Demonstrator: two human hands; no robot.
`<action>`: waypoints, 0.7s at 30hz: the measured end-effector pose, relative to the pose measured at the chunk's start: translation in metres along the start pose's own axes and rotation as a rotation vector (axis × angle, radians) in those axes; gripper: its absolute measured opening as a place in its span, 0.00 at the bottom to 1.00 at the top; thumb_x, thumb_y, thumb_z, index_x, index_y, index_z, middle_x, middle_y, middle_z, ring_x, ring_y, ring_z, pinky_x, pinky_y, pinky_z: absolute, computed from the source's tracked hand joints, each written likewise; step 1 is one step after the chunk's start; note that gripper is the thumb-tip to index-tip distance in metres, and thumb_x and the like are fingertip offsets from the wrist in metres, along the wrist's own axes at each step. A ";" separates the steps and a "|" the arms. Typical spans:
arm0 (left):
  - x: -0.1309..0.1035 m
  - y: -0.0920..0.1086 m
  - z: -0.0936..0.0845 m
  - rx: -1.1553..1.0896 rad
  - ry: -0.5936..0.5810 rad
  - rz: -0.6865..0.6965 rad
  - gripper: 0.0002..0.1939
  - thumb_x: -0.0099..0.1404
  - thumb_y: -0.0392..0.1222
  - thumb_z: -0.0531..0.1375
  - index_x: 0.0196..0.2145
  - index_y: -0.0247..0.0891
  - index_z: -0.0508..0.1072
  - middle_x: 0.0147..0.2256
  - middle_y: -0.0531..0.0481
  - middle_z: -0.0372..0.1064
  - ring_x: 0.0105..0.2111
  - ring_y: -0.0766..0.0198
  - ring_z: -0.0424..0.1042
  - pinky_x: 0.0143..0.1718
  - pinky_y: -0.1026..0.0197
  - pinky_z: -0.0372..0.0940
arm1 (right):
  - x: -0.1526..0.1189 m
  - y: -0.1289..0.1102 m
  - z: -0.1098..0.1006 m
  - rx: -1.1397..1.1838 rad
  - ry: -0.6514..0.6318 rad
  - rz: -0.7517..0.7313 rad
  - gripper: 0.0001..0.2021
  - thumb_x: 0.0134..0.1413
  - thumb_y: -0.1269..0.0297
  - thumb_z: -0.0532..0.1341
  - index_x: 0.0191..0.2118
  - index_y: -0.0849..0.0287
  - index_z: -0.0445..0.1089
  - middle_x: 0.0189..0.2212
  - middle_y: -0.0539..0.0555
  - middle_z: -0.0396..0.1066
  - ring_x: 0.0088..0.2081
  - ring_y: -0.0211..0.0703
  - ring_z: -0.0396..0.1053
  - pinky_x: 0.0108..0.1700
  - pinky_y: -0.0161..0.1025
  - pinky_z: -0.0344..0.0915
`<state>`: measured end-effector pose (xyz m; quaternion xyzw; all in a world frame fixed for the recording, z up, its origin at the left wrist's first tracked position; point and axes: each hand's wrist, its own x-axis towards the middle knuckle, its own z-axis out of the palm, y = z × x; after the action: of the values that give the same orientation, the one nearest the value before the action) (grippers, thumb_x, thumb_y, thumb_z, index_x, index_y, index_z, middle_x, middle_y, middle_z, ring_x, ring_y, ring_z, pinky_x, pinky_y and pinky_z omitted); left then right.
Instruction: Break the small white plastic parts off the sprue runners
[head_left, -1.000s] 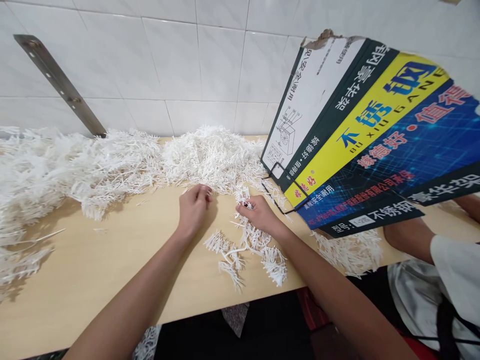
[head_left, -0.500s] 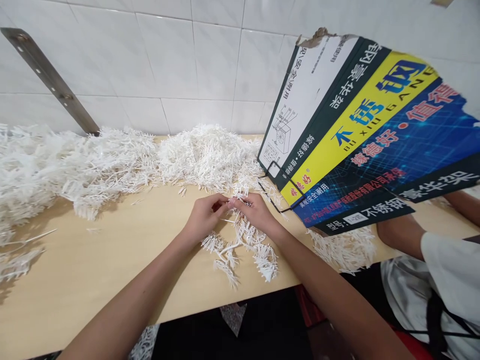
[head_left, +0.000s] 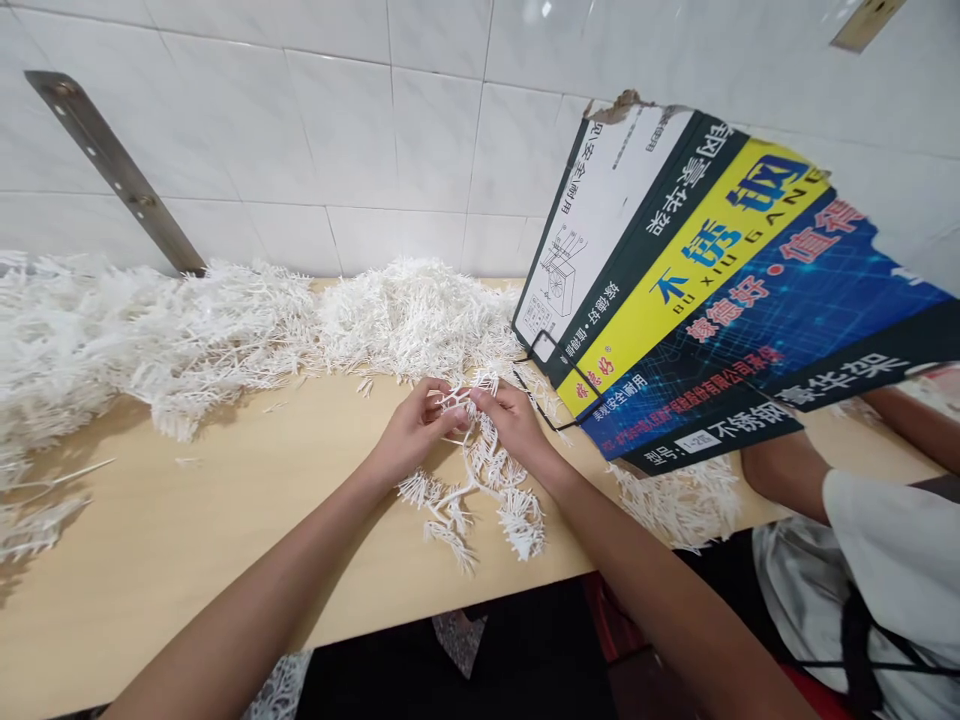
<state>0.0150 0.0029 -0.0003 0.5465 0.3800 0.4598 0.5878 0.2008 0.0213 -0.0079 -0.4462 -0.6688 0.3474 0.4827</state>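
A branched white plastic piece (head_left: 472,487) with many fine twigs hangs from my hands and spreads over the tan table (head_left: 255,540). My left hand (head_left: 422,425) is closed round twigs at its upper left part, fingers curled and thumb pointing right. My right hand (head_left: 510,415) pinches the same piece near its top, close beside the left fingertips. Behind the hands lies a big heap of similar white twigs (head_left: 420,310), which runs on to the left along the wall.
A printed cardboard sheet (head_left: 697,300) stands slanted at the right, with a black wire loop at its lower corner. Beyond it are another person's arms (head_left: 787,475) and more white twigs (head_left: 690,500). A metal bracket (head_left: 120,175) leans at the wall, left.
My left hand has opened its pinch somewhat and shifted its fingers on the twigs. The white piece has moved slightly left. The whole view has shifted a little.
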 end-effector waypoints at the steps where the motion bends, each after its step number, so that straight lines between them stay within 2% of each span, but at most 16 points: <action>1: 0.001 0.000 0.000 -0.022 0.004 -0.017 0.23 0.59 0.52 0.70 0.45 0.41 0.65 0.33 0.53 0.74 0.31 0.62 0.75 0.37 0.59 0.70 | 0.000 -0.001 0.000 0.000 0.003 -0.011 0.22 0.63 0.48 0.61 0.25 0.59 0.75 0.34 0.55 0.75 0.40 0.46 0.71 0.46 0.40 0.65; 4: 0.003 0.000 -0.001 0.010 0.105 -0.007 0.18 0.57 0.49 0.70 0.38 0.38 0.69 0.26 0.56 0.68 0.25 0.68 0.67 0.30 0.64 0.63 | -0.001 -0.002 0.001 0.009 0.000 0.008 0.21 0.60 0.47 0.63 0.25 0.60 0.76 0.30 0.55 0.74 0.36 0.46 0.70 0.41 0.40 0.65; 7: 0.003 0.002 -0.004 0.095 0.163 0.001 0.11 0.59 0.45 0.67 0.28 0.36 0.70 0.22 0.57 0.62 0.24 0.69 0.62 0.27 0.64 0.57 | -0.001 -0.003 0.001 0.034 -0.028 0.106 0.21 0.57 0.45 0.64 0.29 0.60 0.77 0.25 0.53 0.73 0.30 0.44 0.69 0.34 0.38 0.64; 9: 0.003 0.004 -0.006 0.116 0.141 0.005 0.09 0.59 0.42 0.65 0.26 0.36 0.70 0.21 0.56 0.61 0.24 0.68 0.61 0.27 0.64 0.57 | -0.002 -0.003 0.001 0.026 -0.059 0.136 0.21 0.56 0.45 0.65 0.27 0.60 0.77 0.22 0.52 0.71 0.28 0.43 0.68 0.31 0.38 0.63; 11: 0.003 0.004 -0.006 0.112 0.088 0.015 0.08 0.60 0.43 0.63 0.28 0.37 0.71 0.24 0.55 0.64 0.26 0.67 0.64 0.29 0.64 0.60 | -0.002 -0.003 0.001 0.007 -0.067 0.135 0.21 0.54 0.45 0.66 0.25 0.60 0.76 0.22 0.53 0.71 0.27 0.44 0.69 0.30 0.38 0.63; 13: 0.003 0.003 -0.005 0.097 0.019 -0.002 0.10 0.63 0.47 0.63 0.33 0.37 0.72 0.28 0.53 0.69 0.27 0.66 0.68 0.31 0.63 0.64 | -0.002 -0.003 0.002 0.007 -0.049 0.144 0.20 0.53 0.46 0.67 0.26 0.60 0.76 0.22 0.53 0.72 0.28 0.44 0.70 0.31 0.38 0.64; 16: 0.003 0.001 -0.003 0.061 -0.055 -0.042 0.17 0.63 0.54 0.65 0.38 0.37 0.72 0.28 0.52 0.71 0.27 0.65 0.71 0.32 0.62 0.66 | -0.002 -0.004 0.003 0.081 -0.014 0.178 0.18 0.53 0.47 0.68 0.31 0.60 0.76 0.25 0.53 0.75 0.28 0.45 0.71 0.32 0.39 0.68; 19: 0.004 0.000 -0.004 0.095 -0.080 -0.015 0.19 0.63 0.57 0.65 0.35 0.36 0.73 0.25 0.52 0.69 0.26 0.65 0.68 0.31 0.62 0.64 | -0.002 -0.004 0.004 0.166 0.032 0.184 0.18 0.52 0.48 0.68 0.34 0.61 0.76 0.28 0.54 0.76 0.29 0.44 0.72 0.34 0.39 0.69; 21: 0.005 -0.001 -0.006 0.174 -0.078 0.014 0.20 0.65 0.57 0.64 0.30 0.36 0.72 0.23 0.54 0.64 0.24 0.67 0.63 0.28 0.63 0.59 | 0.000 -0.003 0.005 0.179 0.013 0.182 0.17 0.52 0.50 0.68 0.36 0.61 0.77 0.28 0.54 0.77 0.29 0.44 0.73 0.35 0.39 0.70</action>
<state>0.0106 0.0091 -0.0014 0.6157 0.3915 0.4073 0.5492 0.1958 0.0197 -0.0072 -0.4623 -0.5886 0.4453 0.4915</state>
